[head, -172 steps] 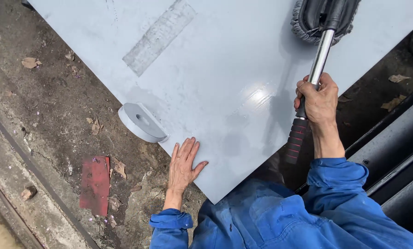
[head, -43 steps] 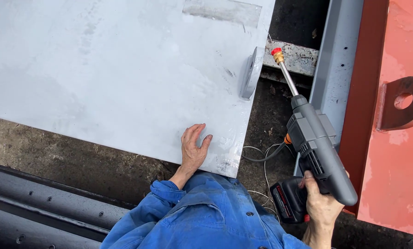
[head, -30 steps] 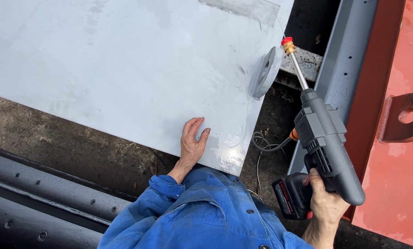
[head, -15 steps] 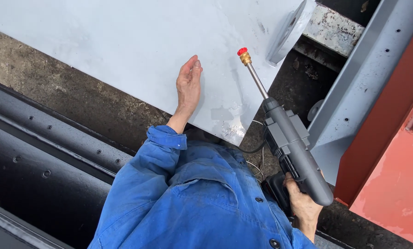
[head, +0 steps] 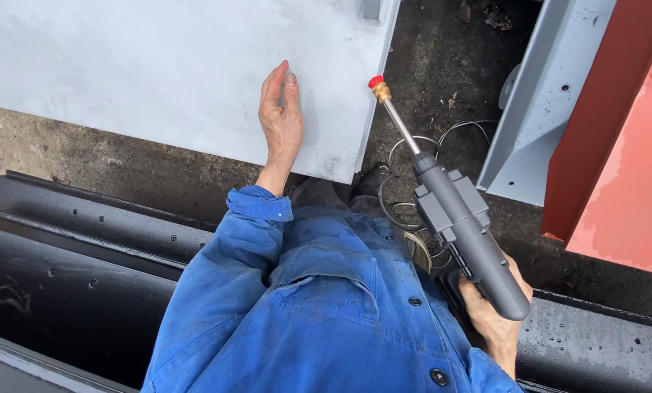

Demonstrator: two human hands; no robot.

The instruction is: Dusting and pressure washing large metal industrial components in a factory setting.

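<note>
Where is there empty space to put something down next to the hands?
The pale grey flat metal panel is bare left of the left hand. Crowded: the dark ground beside the grey spray gun in the right hand, with looped wires.

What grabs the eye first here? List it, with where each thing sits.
The grey spray gun at lower right, gripped by the right hand, its red-tipped nozzle pointing up toward the edge of the pale grey panel. The left hand lies flat on that panel near its lower right corner. A red steel beam fills the right edge.
</note>
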